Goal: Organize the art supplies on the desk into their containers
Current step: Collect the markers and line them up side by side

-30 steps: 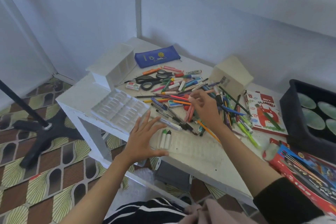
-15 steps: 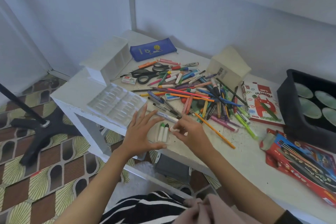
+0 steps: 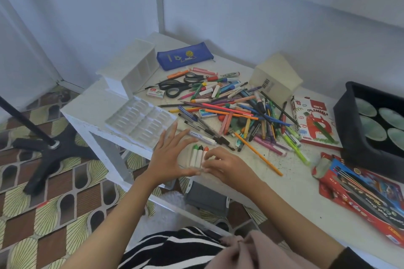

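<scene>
Beside the crayons (image 3: pixel 199 155), left hand (image 3: pixel 169 155) splayed flat.

A black stand (image 3: pixel 47 159) rests on the patterned floor (image 3: pixel 32 225), left of a grey box (image 3: pixel 205 199) and a white fluffy rug (image 3: pixel 173 199).

three paper-wrapped crayons (image 3: pixel 199 156) lie side by side at the desk (image 3: pixel 295 192) edge; pens (image 3: pixel 240 113) piled beyond.

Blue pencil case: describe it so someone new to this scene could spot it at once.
Start at the white desk in the room's corner. At its far edge, just right of the white compartment organizer and behind the black-handled scissors, lies the blue pencil case. It is the only flat fabric pouch there, dark blue with a small yellow emblem.
</scene>
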